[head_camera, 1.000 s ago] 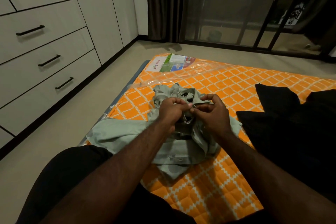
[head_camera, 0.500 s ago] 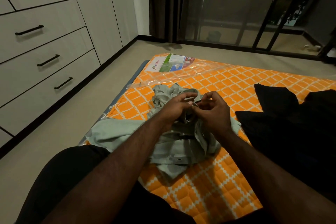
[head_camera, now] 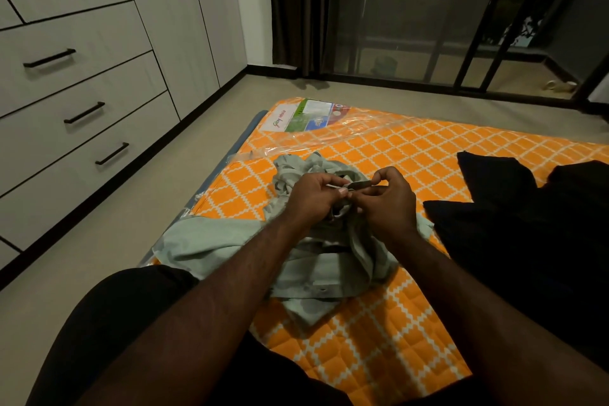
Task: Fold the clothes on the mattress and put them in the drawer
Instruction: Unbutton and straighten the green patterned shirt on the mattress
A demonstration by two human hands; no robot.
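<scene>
A crumpled pale green shirt lies on the orange patterned mattress, in front of my knees. My left hand and my right hand meet over its upper middle. Both pinch a narrow edge of the green fabric between fingertips and thumb, close together. A black garment is spread on the mattress to the right. Three closed drawers with black handles stand in the white cabinet at the left.
Beige floor runs between the mattress and the cabinet. Clear plastic wrap and a printed label cover the mattress's far corner. A dark curtain and glass doors close off the back of the room. My black-clad knee is at bottom left.
The view has shifted slightly. My hands have stayed together on the green shirt, with the fingers reworking their pinch on the fabric edge and lifting it a little.
</scene>
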